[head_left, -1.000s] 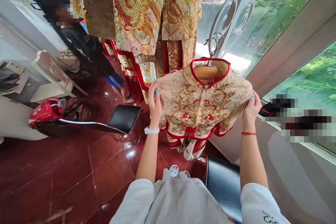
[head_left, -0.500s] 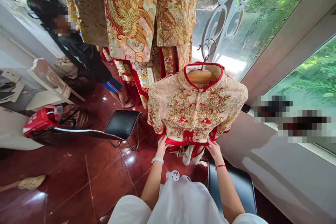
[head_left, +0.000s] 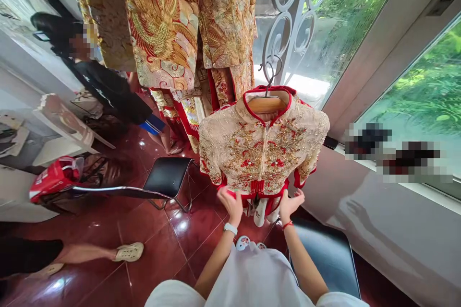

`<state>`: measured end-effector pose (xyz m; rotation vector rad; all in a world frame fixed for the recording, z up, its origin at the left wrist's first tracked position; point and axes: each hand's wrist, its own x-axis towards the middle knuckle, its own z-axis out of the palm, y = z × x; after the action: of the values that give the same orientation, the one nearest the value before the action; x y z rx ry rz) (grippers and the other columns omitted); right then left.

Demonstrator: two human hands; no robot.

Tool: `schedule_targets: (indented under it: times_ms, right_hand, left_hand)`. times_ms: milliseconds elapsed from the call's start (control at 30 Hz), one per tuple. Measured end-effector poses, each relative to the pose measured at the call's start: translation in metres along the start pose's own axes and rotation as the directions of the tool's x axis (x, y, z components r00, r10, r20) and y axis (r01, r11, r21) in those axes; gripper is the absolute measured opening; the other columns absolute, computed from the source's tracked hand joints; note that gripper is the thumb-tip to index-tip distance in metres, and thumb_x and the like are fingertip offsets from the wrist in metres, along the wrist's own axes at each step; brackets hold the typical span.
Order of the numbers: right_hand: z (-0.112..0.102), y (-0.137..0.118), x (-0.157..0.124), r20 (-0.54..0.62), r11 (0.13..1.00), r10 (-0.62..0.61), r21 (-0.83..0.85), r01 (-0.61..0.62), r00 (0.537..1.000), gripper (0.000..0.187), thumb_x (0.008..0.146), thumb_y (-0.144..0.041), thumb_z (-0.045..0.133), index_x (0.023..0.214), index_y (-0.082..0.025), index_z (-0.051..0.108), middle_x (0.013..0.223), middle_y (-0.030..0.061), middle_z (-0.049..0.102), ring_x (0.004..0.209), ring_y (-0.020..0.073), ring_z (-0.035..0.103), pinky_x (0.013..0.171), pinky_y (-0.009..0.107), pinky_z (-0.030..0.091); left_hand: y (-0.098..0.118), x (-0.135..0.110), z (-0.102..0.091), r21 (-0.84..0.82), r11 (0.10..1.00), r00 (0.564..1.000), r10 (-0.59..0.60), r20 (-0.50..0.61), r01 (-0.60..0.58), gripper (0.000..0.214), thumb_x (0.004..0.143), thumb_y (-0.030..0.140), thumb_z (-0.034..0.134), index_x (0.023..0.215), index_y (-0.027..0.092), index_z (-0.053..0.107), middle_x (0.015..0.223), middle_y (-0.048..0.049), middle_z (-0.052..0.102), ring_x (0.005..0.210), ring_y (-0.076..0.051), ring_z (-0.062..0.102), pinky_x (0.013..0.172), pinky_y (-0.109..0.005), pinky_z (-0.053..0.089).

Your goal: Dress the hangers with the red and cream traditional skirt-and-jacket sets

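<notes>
An embroidered jacket (head_left: 264,148), cream and gold with red trim and red flower motifs, hangs upright on a wooden hanger (head_left: 266,104). Its front is fastened down the middle. At the hem's left side is my left hand (head_left: 232,207), fingers spread and thumb near the red edging. My right hand (head_left: 290,205) is at the right end of the hem, its fingers stretched outward and its thumb up by the cloth. Neither hand is gripping the fabric; whether the thumbs touch it, I cannot tell.
Gold embroidered garments (head_left: 162,29) hang behind on the left. Black chairs (head_left: 167,176) (head_left: 324,254) stand to the left and close by my right arm. A person (head_left: 108,86) is at the far left; another person's leg (head_left: 90,252) enters lower left. A window ledge (head_left: 406,180) runs along the right.
Both hands have let go of the hem and opened, turning outward and coming closer together. Another person's leg has stepped further in from the left.
</notes>
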<state>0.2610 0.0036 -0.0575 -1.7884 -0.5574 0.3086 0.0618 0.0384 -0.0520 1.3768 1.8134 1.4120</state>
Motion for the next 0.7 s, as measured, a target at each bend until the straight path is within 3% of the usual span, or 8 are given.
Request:
schedule_targets:
  times_ms: [33,67,167,200,367,500,600,700]
  right_hand:
    - [0.004,-0.007,-0.007,0.01,0.993,-0.109,-0.034,0.109,0.994,0.048,0.085,-0.036,0.053,0.128,-0.016,0.051,0.135,0.0205,0.054,0.134,0.0342,0.047,0.112,0.059,0.039]
    - [0.009,-0.015,-0.012,0.066,0.965,-0.249,-0.072,0.253,0.966,0.047,0.087,-0.034,0.052,0.131,-0.017,0.052,0.143,0.0195,0.049,0.14,0.0331,0.042,0.116,0.058,0.034]
    - [0.028,-0.04,-0.021,0.383,0.733,-0.563,-0.177,0.656,0.732,0.049,0.09,-0.025,0.049,0.138,-0.02,0.055,0.158,0.0154,0.037,0.151,0.0329,0.027,0.12,0.059,0.027]
    - [0.033,-0.047,-0.021,0.464,0.673,-0.569,-0.212,0.709,0.678,0.054,0.089,-0.022,0.05,0.142,-0.019,0.053,0.161,0.0153,0.035,0.153,0.0338,0.022,0.121,0.06,0.025]
    - [0.028,-0.067,-0.009,0.582,0.615,-0.542,-0.216,0.758,0.606,0.068,0.082,-0.009,0.048,0.148,-0.022,0.048,0.165,0.0128,0.029,0.156,0.0319,0.017,0.121,0.059,0.026]
    - [-0.009,-0.086,0.026,0.235,0.729,-0.635,-0.133,0.671,0.736,0.053,0.09,-0.019,0.043,0.142,-0.023,0.052,0.162,0.013,0.032,0.153,0.0292,0.027,0.12,0.057,0.031]
    - [-0.037,-0.106,0.075,0.02,0.802,-0.585,-0.137,0.582,0.811,0.061,0.093,-0.033,0.047,0.153,-0.025,0.036,0.163,0.0136,0.03,0.153,0.0298,0.024,0.121,0.06,0.026]
    - [-0.054,-0.122,0.119,0.123,0.78,-0.593,-0.155,0.606,0.796,0.09,0.087,-0.05,0.061,0.161,-0.026,0.015,0.168,0.014,0.015,0.157,0.0321,0.01,0.124,0.061,0.016]
  left_hand:
    - [0.01,-0.004,0.005,0.017,0.982,0.978,0.188,0.085,-0.19,0.01,0.087,0.022,0.059,0.097,0.019,0.061,0.103,-0.0101,0.062,0.107,-0.025,0.062,0.1,-0.048,0.05]
    - [0.022,-0.005,0.01,0.032,0.909,0.894,0.401,0.198,-0.415,0.015,0.087,0.021,0.061,0.101,0.02,0.065,0.108,-0.011,0.064,0.112,-0.026,0.062,0.105,-0.047,0.048]
    - [0.062,0.016,0.025,0.076,0.483,0.449,0.731,0.514,-0.872,0.036,0.092,0.017,0.055,0.126,0.027,0.066,0.133,-0.0103,0.063,0.131,-0.025,0.055,0.115,-0.046,0.041]
    - [0.075,0.03,0.029,0.132,0.416,0.412,0.71,0.571,-0.9,0.043,0.094,0.017,0.052,0.135,0.028,0.061,0.143,-0.0098,0.059,0.138,-0.026,0.05,0.118,-0.046,0.039]
    - [0.111,0.083,0.04,0.303,0.37,0.465,0.515,0.72,-0.878,0.06,0.097,0.013,0.041,0.155,0.025,0.039,0.162,-0.0071,0.039,0.152,-0.025,0.031,0.124,-0.047,0.031]
    - [0.112,0.072,0.036,0.277,0.409,0.477,0.548,0.687,-0.869,0.065,0.093,0.01,0.045,0.156,0.023,0.037,0.164,-0.01,0.035,0.153,-0.028,0.028,0.124,-0.052,0.029]
    - [0.108,0.057,0.019,0.211,0.471,0.506,0.688,0.52,-0.856,0.072,0.092,0.011,0.053,0.157,0.026,0.029,0.167,-0.0144,0.025,0.154,-0.032,0.025,0.122,-0.057,0.03]
    - [0.112,0.07,-0.004,0.219,0.564,0.605,0.756,0.251,-0.796,0.087,0.089,0.022,0.066,0.159,0.029,0.016,0.169,-0.0198,0.012,0.156,-0.037,0.016,0.122,-0.068,0.021]
